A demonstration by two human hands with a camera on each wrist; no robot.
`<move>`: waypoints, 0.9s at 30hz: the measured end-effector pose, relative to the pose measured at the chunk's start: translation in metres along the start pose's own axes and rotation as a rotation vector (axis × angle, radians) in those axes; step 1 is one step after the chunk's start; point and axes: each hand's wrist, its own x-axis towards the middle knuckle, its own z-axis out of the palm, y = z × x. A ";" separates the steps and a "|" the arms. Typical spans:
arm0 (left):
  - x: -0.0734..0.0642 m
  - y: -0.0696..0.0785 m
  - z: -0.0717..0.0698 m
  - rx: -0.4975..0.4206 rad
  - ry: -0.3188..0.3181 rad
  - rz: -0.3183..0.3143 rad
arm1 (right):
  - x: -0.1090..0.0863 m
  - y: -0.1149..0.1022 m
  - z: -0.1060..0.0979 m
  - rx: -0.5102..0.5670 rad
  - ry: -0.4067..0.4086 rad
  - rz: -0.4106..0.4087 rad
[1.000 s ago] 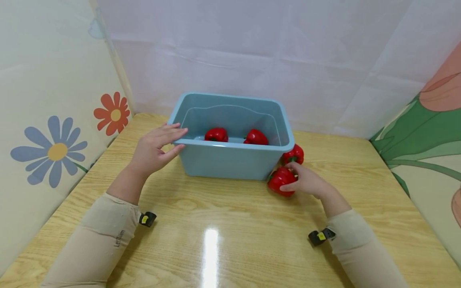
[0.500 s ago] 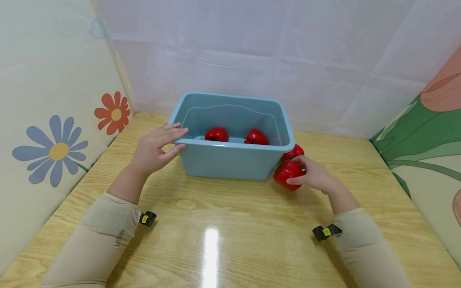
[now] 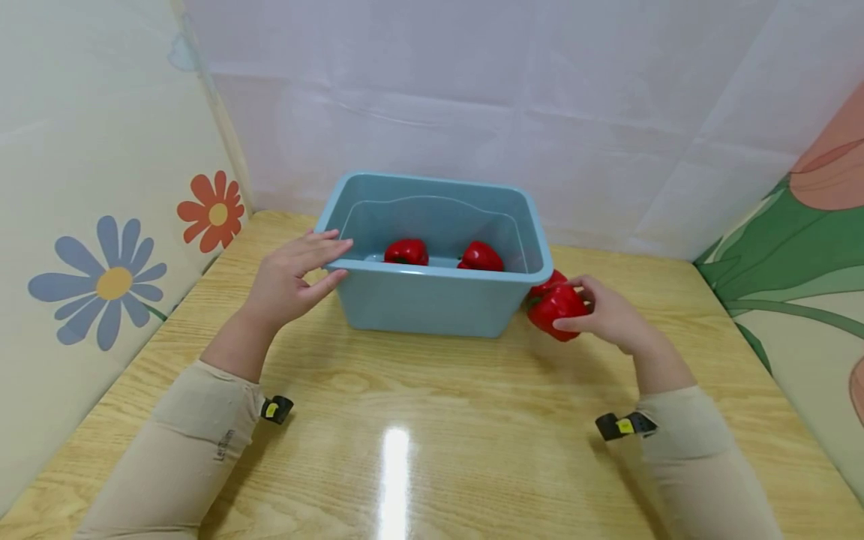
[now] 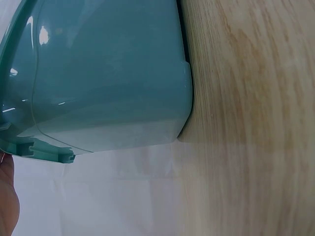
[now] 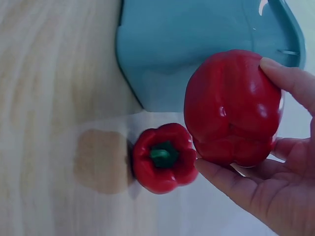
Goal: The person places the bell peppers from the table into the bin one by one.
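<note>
In the head view, my left hand (image 3: pixel 290 276) holds the near left corner of a blue plastic bin (image 3: pixel 421 304), fingers over the rim and thumb at its front. Two red bell peppers lie inside: a left pepper (image 3: pixel 406 252) and a right pepper (image 3: pixel 481 256). At the bin's right side, my right hand (image 3: pixel 604 315) grips another red bell pepper (image 5: pixel 231 108) between thumb and fingers, raised off the table. Behind it, a further bell pepper (image 5: pixel 165 158) with a green stem stands on the table beside the bin, mostly hidden in the head view.
The wooden table (image 3: pixel 432 405) carries the bin close to a white backdrop (image 3: pixel 472 97). A flower-patterned panel (image 3: pixel 101 187) closes off the left side, and a leaf-patterned panel (image 3: pixel 796 247) the right.
My right hand has lifted the near bell pepper off the table and carried it a little to the right and away from me. The left hand and the bin have stayed put.
</note>
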 end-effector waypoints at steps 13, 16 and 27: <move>0.000 0.000 0.000 -0.011 0.011 0.008 | -0.008 -0.005 -0.022 0.012 0.063 0.000; 0.000 0.000 0.001 -0.012 0.014 0.009 | -0.010 -0.007 -0.026 0.015 0.080 -0.009; -0.001 -0.001 0.002 -0.011 0.014 0.009 | -0.012 -0.013 -0.039 0.090 0.129 -0.024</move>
